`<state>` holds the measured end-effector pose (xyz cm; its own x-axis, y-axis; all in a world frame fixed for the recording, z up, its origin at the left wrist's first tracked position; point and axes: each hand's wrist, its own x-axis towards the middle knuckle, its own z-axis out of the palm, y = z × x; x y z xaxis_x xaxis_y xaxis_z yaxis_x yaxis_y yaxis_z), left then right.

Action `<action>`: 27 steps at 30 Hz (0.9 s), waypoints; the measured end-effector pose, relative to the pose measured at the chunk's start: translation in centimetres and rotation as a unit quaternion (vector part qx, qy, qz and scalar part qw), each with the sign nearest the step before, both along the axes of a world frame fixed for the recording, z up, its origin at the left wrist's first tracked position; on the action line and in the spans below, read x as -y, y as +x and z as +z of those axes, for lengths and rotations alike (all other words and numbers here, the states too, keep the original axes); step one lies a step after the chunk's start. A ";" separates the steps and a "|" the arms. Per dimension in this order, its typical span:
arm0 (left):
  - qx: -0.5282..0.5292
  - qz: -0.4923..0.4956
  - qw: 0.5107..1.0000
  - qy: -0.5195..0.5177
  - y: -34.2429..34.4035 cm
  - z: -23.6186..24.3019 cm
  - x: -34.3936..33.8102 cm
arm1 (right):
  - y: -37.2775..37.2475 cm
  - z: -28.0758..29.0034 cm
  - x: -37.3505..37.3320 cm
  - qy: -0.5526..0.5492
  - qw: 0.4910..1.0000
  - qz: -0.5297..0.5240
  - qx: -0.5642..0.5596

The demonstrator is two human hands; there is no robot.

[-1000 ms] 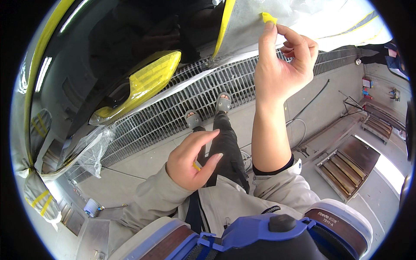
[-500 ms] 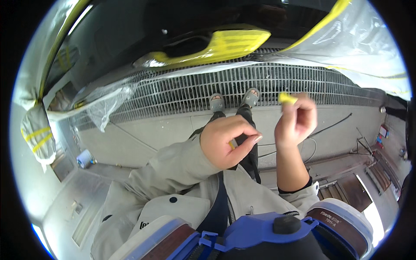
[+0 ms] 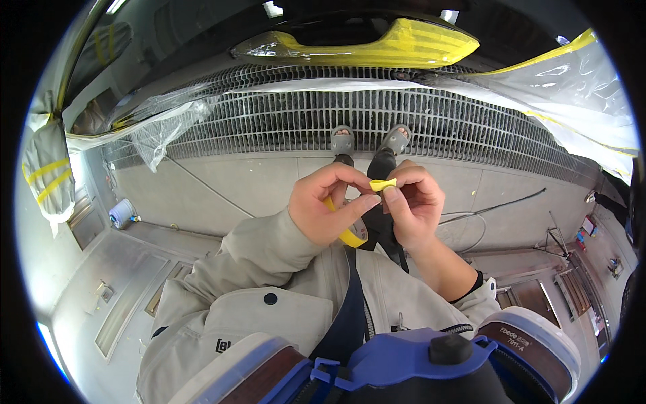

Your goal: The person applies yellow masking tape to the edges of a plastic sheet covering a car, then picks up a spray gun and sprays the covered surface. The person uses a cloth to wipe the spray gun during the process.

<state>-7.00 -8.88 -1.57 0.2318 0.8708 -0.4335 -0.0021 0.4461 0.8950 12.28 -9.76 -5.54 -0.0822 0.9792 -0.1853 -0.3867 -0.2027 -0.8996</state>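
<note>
Grating (image 3: 282, 121) lies beyond the fingers (image 3: 397, 200), right hand (image 3: 418, 207) pinching yellow scrap (image 3: 383, 184), left hand (image 3: 321, 207) clasping and part-hiding tape roll (image 3: 354, 238)

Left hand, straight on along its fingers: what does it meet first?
Most likely the yellow tape piece, then the right hand pinching it. The left hand's fingertips look at or near the tape's edge; one view can't settle contact.
</note>
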 end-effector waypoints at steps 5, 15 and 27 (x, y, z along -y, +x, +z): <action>-0.019 0.004 1.000 0.003 -1.5 1.1 0.9 | -0.5 1.0 0.1 0.011 0.998 0.052 0.013; 0.024 0.054 0.988 0.143 -3.5 2.8 3.2 | -1.7 5.5 -0.1 0.065 0.990 0.115 0.043; -0.002 0.088 0.962 0.260 -3.8 7.7 7.0 | -0.8 12.2 1.3 0.237 0.937 0.194 0.165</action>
